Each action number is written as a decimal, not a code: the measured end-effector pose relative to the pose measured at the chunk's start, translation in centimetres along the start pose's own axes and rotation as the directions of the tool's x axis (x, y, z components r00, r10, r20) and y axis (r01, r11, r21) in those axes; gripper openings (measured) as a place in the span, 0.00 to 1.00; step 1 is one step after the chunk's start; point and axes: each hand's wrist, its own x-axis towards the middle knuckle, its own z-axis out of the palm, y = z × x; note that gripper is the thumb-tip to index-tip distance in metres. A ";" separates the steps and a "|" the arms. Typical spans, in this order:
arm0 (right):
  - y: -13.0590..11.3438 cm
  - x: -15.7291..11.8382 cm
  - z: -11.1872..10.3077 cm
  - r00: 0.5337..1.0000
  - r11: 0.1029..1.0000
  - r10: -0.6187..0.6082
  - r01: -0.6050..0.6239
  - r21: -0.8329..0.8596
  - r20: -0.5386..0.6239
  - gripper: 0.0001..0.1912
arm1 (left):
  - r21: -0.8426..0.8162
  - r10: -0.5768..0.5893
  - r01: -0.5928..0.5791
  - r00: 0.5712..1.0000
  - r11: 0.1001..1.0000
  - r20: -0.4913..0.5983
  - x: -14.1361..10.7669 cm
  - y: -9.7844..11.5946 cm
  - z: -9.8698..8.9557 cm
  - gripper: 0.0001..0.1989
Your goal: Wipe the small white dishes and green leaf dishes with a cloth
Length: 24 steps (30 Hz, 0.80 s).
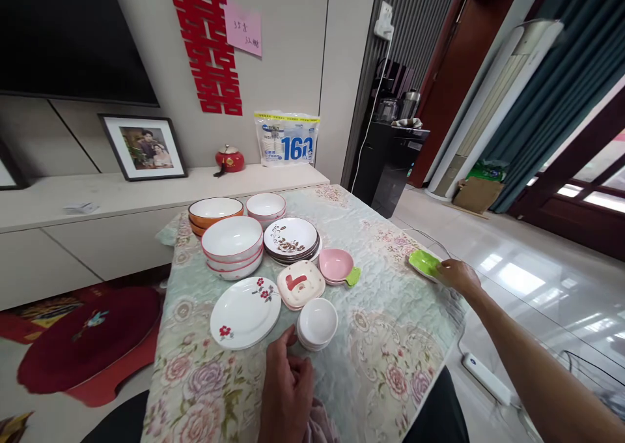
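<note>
My right hand (pixel 459 275) reaches over the right edge of the table, its fingers closed on the rim of a small green dish (pixel 424 262). My left hand (pixel 288 378) rests near the front, fingers loosely curled and apart, holding nothing visible. Its fingertip comes close to a small stack of white bowls (pixel 318 322); whether it touches them I cannot tell. Just beyond lie white plates with red flowers (pixel 244 316), squarish cream dishes (pixel 300 283) with a red pattern, and pink dishes (pixel 336 264) with a green leaf-shaped handle. A greyish-pink cloth (pixel 321 423) lies beside my left wrist.
Farther back stand pink-rimmed bowls (pixel 232 240), orange bowls (pixel 215 208), smaller bowls (pixel 266 204) and dark-rimmed plates (pixel 291 236). All rest on a floral tablecloth (pixel 390 339). Behind is a white cabinet (pixel 112 195); a red stool (pixel 92 339) stands left, a power strip (pixel 486 378) right.
</note>
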 end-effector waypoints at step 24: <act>-9.7 -16.9 7.8 0.867 0.845 -0.462 0.368 0.388 0.184 0.15 | 0.016 0.012 -0.011 0.999 1.000 -0.049 -0.7 0.4 0.3 0.27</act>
